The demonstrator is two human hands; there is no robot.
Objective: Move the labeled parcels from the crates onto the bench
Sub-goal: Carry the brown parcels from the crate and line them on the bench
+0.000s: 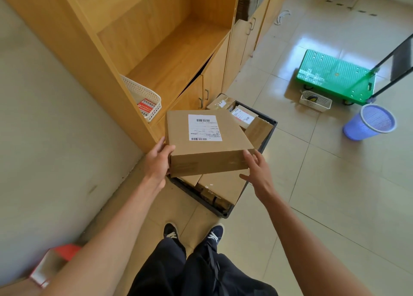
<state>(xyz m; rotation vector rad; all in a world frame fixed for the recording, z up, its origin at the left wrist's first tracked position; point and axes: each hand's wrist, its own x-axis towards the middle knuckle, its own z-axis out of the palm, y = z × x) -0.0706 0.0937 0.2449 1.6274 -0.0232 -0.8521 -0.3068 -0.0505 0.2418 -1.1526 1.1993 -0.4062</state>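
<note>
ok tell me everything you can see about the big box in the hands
The big box is flat, plain brown cardboard, closed, with a white barcoded shipping label on top. It is held roughly level above the dark crate of other parcels. The left hand grips its near left corner; the right hand touches its near right corner with fingers spread.

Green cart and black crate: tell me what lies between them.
Head view: only bare floor tiles between the green cart and the black crate.
</note>
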